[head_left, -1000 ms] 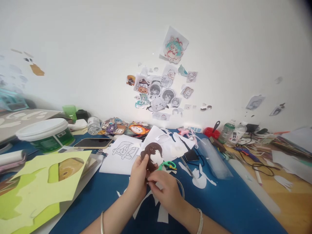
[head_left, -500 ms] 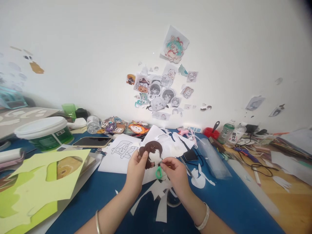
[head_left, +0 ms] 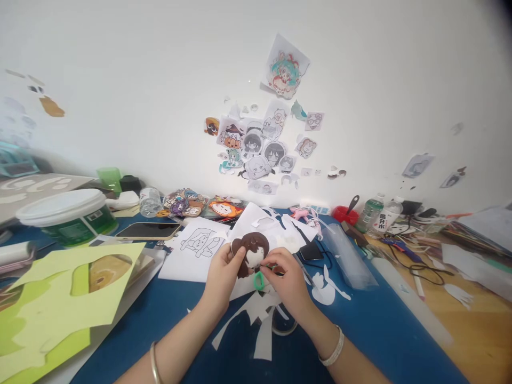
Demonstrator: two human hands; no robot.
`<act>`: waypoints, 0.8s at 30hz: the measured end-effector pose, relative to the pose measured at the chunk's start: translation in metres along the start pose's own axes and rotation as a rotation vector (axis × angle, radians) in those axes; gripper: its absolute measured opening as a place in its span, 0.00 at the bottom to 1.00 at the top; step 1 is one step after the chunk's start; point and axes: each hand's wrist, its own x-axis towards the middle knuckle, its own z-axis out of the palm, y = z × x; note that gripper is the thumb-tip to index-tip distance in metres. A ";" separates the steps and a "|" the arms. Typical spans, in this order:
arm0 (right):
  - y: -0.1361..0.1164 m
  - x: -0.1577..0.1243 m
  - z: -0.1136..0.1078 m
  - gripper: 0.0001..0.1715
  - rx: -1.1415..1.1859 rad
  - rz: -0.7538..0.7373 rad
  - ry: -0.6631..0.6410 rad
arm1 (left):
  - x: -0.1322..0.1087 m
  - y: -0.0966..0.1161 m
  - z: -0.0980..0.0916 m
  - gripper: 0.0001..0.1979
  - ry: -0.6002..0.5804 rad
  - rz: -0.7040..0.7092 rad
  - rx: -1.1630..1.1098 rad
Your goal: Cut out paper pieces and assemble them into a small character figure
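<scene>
My left hand (head_left: 224, 266) grips the left edge of a paper cutout (head_left: 254, 248), a cartoon head with dark brown hair and a pale face, thumb on the front. At its lower right edge my right hand (head_left: 286, 274) pinches thumb and forefinger together; what lies between them is too small to make out. Just below the cutout is a green loop-shaped thing (head_left: 259, 280). White paper scraps (head_left: 263, 336) lie beneath my hands, partly over a round ring (head_left: 286, 326). To the left rests a sheet with a line drawing (head_left: 202, 245).
Yellow-green cut sheets (head_left: 80, 309) and a white-lidded tub (head_left: 66, 216) stand left, near a phone (head_left: 148, 230). Paper cutouts (head_left: 323, 288), a clear plastic roll (head_left: 350, 258), bottles (head_left: 386, 217) and cables (head_left: 420, 268) lie right. Drawings (head_left: 258, 144) hang on the wall behind.
The cutout has turned slightly, and its face now shows more clearly. My right fingertips have shifted a little left along its lower edge. My left hand keeps its hold.
</scene>
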 end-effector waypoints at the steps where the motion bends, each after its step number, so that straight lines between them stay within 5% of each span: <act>1: 0.000 0.000 -0.001 0.08 -0.025 -0.022 -0.007 | 0.000 0.000 0.000 0.13 -0.001 -0.007 -0.002; 10: -0.013 -0.003 -0.006 0.11 -0.156 -0.137 -0.038 | 0.001 0.004 -0.002 0.15 0.008 -0.058 0.010; 24: -0.013 -0.005 0.002 0.14 -0.005 0.150 -0.055 | -0.004 0.008 0.002 0.12 -0.033 -0.056 0.042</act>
